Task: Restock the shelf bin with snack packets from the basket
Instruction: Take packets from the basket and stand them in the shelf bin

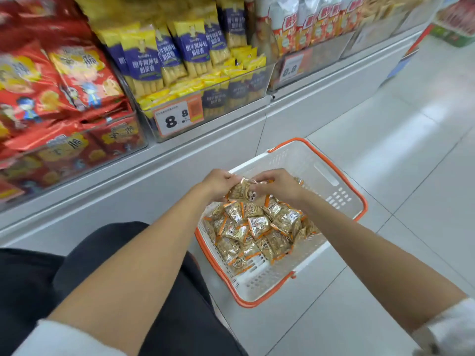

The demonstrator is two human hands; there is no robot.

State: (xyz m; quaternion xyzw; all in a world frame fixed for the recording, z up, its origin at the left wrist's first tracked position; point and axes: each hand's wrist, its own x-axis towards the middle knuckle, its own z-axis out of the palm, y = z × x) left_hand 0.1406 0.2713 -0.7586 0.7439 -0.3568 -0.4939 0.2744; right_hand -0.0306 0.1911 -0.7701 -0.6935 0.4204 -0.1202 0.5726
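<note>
A white basket with an orange rim (334,181) stands on the floor in front of the shelf, holding several small golden snack packets (257,227) with orange edges. Above the pile, my left hand (218,182) and my right hand (279,185) are close together, each gripping golden packets (241,191) lifted just over the heap. The clear shelf bin (231,98) with a price tag 8.8 sits up and to the left, filled with yellow and blue packs.
A bin of red snack bags (77,140) is at the left, another bin with red-white packs (308,60) at the right. The grey shelf base (154,176) runs behind the basket. My dark-trousered knee (102,253) is at the lower left; tiled floor lies to the right.
</note>
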